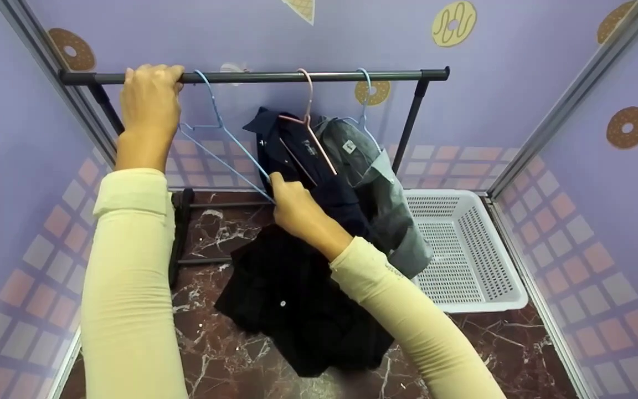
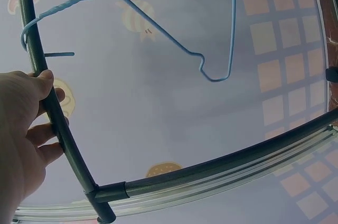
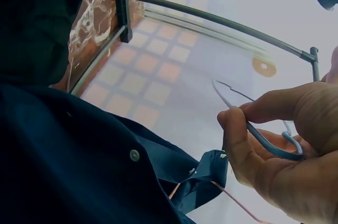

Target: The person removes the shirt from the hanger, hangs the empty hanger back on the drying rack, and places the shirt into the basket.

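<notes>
My left hand [image 1: 152, 102] grips the dark top bar [image 1: 252, 77] of a clothes rack near its left end; in the left wrist view the thumb and fingers curl round the bar. An empty blue wire hanger [image 1: 215, 105] hooks over the bar just right of that hand. Lower down, my right hand [image 1: 302, 210] pinches the hanger's far corner between thumb and fingers, as the right wrist view shows. Beside it a navy shirt [image 1: 308, 147] hangs on a pink hanger [image 1: 308, 100]. Further right, a grey shirt [image 1: 346, 144] hangs on another blue hanger [image 1: 364, 94].
Black clothing [image 1: 308, 310] lies heaped on the dark red marbled floor [image 1: 208, 354] below my right hand. A white perforated basket [image 1: 504, 260] stands at the right, partly behind the grey shirt. Purple patterned walls [image 1: 590, 183] enclose the rack.
</notes>
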The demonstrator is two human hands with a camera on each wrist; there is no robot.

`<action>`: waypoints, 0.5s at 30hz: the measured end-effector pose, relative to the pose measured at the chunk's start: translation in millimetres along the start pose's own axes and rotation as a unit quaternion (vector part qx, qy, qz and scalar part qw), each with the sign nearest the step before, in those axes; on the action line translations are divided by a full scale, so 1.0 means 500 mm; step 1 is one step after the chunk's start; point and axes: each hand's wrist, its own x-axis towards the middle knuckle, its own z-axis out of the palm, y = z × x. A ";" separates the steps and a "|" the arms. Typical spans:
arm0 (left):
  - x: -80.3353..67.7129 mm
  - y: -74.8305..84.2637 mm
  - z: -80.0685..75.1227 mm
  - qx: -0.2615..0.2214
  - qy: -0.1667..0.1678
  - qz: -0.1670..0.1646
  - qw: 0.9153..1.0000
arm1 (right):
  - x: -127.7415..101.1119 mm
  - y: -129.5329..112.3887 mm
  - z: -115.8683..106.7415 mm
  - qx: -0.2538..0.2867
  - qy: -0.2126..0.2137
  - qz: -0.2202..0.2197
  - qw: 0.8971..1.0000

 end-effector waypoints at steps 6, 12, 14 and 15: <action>-0.002 -0.001 0.003 -0.004 0.008 0.002 1.000 | -0.020 0.008 0.003 0.033 0.000 -0.027 0.999; -0.007 -0.007 0.007 -0.025 0.013 0.018 0.999 | -0.047 0.018 0.012 0.064 -0.011 -0.054 0.996; -0.009 -0.009 0.006 -0.033 0.006 0.021 0.999 | -0.057 0.021 0.015 0.069 -0.017 -0.064 0.995; -0.009 -0.010 0.005 -0.035 0.001 0.022 0.999 | -0.063 0.023 0.015 0.072 -0.019 -0.069 0.995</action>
